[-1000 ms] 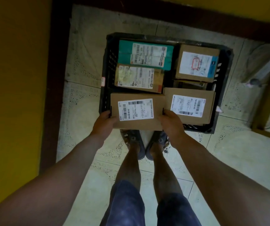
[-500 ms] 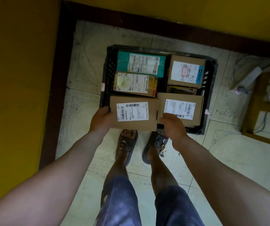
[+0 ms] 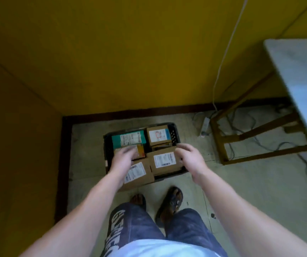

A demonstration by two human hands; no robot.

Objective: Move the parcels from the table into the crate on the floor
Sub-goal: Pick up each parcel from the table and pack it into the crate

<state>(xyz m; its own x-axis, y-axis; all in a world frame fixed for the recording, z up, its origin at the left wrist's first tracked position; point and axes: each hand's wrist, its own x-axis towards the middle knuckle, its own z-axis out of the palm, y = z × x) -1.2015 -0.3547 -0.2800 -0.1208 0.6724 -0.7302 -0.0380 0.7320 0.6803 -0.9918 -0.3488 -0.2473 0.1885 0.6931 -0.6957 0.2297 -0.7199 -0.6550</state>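
Note:
A black plastic crate [image 3: 175, 134] stands on the floor in the corner, packed with parcels. At its near left a brown parcel with a white label [image 3: 137, 173] lies tilted, its near end over the rim. Beside it is another brown labelled parcel [image 3: 164, 160]; behind are a teal parcel [image 3: 128, 140], a yellow-brown one [image 3: 140, 153] and a brown box with a red-marked label [image 3: 158, 135]. My left hand [image 3: 124, 157] hovers over the left parcels, fingers spread, holding nothing. My right hand [image 3: 188, 157] hovers at the right parcel's far corner, fingers loosely apart, empty.
Yellow walls close the corner at left and behind the crate. A pale marble-topped table [image 3: 301, 71] on a wooden frame [image 3: 220, 145] stands at right. A power strip [image 3: 204, 125] and cables lie under it. My sandalled feet [image 3: 171, 203] stand just before the crate.
Both hands have let go of the brown labelled parcel, which now rests at the crate's near left. The view has risen well above the crate, and the table has come into sight.

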